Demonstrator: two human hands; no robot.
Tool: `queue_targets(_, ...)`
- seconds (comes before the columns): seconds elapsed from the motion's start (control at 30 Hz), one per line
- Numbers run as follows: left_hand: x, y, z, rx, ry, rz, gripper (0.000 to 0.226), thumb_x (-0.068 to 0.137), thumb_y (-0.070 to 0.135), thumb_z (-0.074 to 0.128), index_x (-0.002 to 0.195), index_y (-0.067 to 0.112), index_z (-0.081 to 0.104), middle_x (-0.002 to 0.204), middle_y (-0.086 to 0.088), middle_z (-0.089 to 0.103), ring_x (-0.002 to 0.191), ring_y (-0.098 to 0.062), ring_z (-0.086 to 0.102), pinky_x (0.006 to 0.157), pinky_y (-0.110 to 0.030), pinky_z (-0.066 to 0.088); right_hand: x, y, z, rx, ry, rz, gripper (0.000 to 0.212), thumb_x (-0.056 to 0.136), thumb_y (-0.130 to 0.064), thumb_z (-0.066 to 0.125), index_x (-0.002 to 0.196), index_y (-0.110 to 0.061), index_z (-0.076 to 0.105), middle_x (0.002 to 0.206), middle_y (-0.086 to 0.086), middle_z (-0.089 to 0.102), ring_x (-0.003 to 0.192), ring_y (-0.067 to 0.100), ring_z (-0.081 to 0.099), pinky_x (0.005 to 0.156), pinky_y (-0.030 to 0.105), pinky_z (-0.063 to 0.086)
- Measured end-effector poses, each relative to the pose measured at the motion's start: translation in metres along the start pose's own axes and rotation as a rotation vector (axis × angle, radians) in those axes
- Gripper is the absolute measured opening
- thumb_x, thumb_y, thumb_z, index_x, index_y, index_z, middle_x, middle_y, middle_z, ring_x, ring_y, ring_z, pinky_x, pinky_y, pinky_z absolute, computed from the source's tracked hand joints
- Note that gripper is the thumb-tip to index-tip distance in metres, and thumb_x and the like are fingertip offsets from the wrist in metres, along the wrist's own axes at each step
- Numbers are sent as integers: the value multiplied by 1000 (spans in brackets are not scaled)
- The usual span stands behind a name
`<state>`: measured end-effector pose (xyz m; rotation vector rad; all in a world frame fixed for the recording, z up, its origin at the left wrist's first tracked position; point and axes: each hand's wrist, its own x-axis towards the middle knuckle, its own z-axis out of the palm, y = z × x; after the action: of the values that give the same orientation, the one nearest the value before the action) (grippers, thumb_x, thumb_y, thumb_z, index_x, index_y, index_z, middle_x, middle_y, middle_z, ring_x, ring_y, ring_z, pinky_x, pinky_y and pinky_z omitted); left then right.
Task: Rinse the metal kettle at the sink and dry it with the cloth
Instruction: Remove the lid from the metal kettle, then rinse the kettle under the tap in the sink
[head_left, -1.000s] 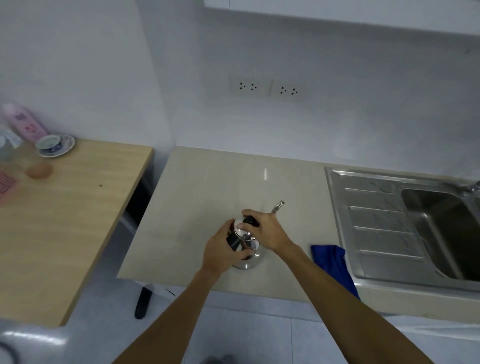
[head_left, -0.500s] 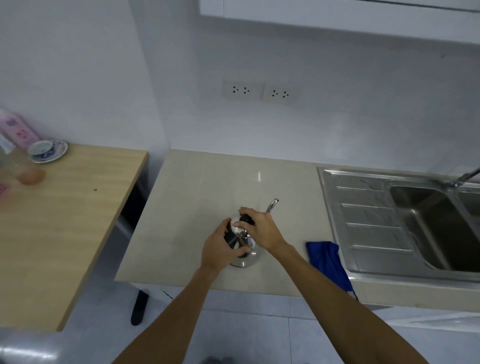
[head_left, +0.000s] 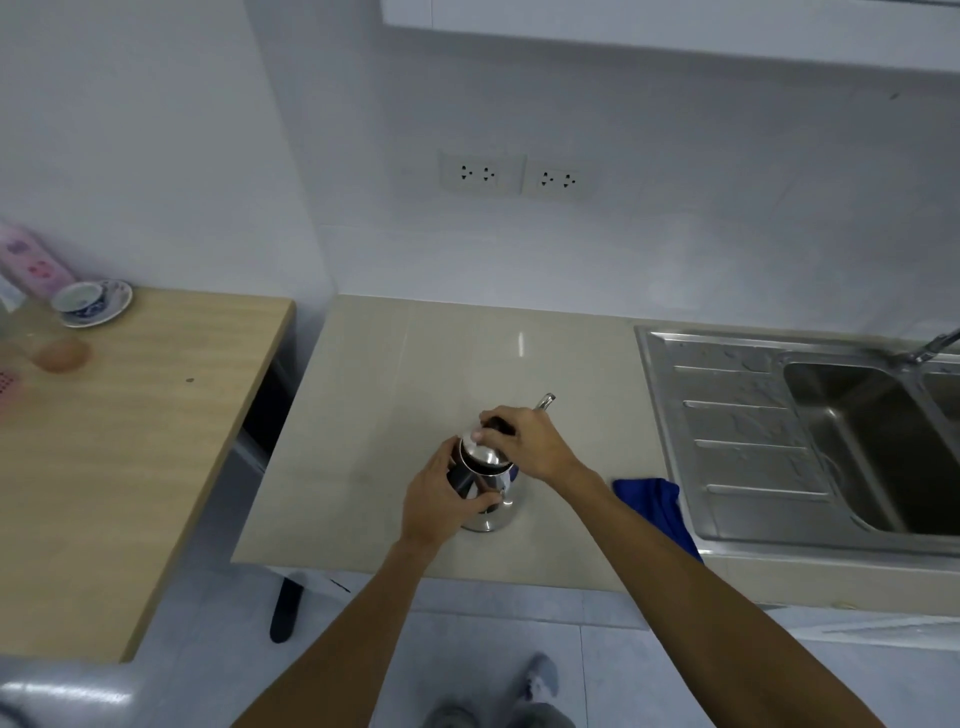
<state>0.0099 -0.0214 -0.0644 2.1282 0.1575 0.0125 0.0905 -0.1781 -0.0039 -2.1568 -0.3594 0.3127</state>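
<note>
A small shiny metal kettle (head_left: 488, 486) stands upright on the beige counter (head_left: 395, 395), its thin spout (head_left: 544, 401) pointing away to the right. My left hand (head_left: 441, 499) wraps around the kettle's body from the left. My right hand (head_left: 524, 441) grips the top of the kettle, fingers on its lid and dark knob. A blue cloth (head_left: 655, 506) lies crumpled at the counter's front edge, just right of my right forearm. The steel sink (head_left: 737, 431) with its drainboard is further right, with the tap (head_left: 932, 347) at the far edge.
A wooden table (head_left: 130, 441) stands left of the counter across a narrow gap, with a cup on a saucer (head_left: 91, 301), a glass (head_left: 57, 348) and a pink bottle (head_left: 31, 262) at its back. Wall sockets (head_left: 514, 176) sit above the counter. My feet (head_left: 540, 680) show on the floor below.
Both hands have stayed on the kettle in the same place. The view has shifted slightly, so the counter and sink sit a little further left in the frame.
</note>
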Motion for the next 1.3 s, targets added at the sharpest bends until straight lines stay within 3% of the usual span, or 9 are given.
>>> queue_targets(0.17, -1, 3, 0, -4, 2, 6, 84, 55, 57, 86, 130, 42, 50, 110, 24, 67, 101, 1, 64, 88, -30, 56, -10, 5, -5, -3, 16, -67, 27, 87, -31, 73, 102, -8, 69, 77, 10, 68, 65, 18, 60, 63, 21, 48)
queue_targets(0.37, -1, 2, 9, -5, 73, -39, 80, 57, 52, 89, 126, 39, 52, 107, 18, 68, 99, -2, 64, 85, -35, 57, -45, 40, -28, -69, 98, -135, 44, 86, -27, 75, 125, -10, 65, 105, 4, 72, 90, 10, 66, 81, 6, 47)
queue_targets(0.5, -1, 2, 16, 1, 115, -59, 78, 59, 51, 89, 127, 39, 52, 109, 18, 68, 100, -1, 64, 84, -31, 57, -69, 84, -42, -99, 123, -76, 43, 84, -29, 77, 121, -9, 66, 103, -8, 68, 90, 3, 63, 83, 3, 45)
queue_targets(0.63, 1, -2, 20, 40, 145, -60, 83, 59, 54, 89, 131, 37, 51, 109, 17, 67, 101, -4, 64, 84, -27, 56, -76, 128, -36, -125, 43, -15, 34, 87, -31, 74, 112, -11, 65, 88, -3, 68, 75, 4, 60, 71, 10, 46)
queue_targets(0.83, 2, -4, 23, 54, 140, -74, 92, 58, 57, 88, 137, 33, 49, 121, 18, 66, 112, -3, 62, 94, -31, 56, -84, 173, -9, -219, -111, 30, 53, 89, -32, 70, 132, -4, 58, 128, 11, 66, 114, 23, 63, 100, 18, 42)
queue_targets(1.07, 3, -5, 23, 48, 130, -91, 94, 58, 60, 87, 139, 33, 49, 125, 18, 65, 116, -4, 61, 96, -34, 55, -88, 194, 11, -313, -115, 2, 67, 96, -52, 45, 144, -5, 48, 152, 13, 45, 139, 28, 46, 114, 25, 26)
queue_targets(1.17, 2, -2, 22, 45, 132, -85, 91, 59, 56, 89, 137, 32, 50, 122, 18, 65, 112, -2, 62, 95, -30, 55, -87, 211, 21, -302, -169, -28, 101, 86, -79, 9, 148, -6, 41, 157, 9, 36, 148, 23, 31, 119, 27, 18)
queue_targets(1.23, 2, 0, 22, 43, 133, -86, 91, 58, 55, 89, 137, 32, 50, 122, 18, 65, 112, -1, 61, 95, -28, 55, -85, 217, 26, -342, -175, -52, 92, 91, -71, 16, 146, -3, 44, 156, 12, 39, 147, 26, 32, 120, 30, 20)
queue_targets(1.3, 2, 1, 21, 43, 133, -86, 93, 58, 56, 89, 138, 31, 49, 123, 18, 65, 113, -2, 61, 96, -29, 54, -87, 221, 28, -390, -189, -39, 61, 97, -44, 43, 138, 0, 52, 147, 18, 50, 137, 34, 46, 116, 32, 27)
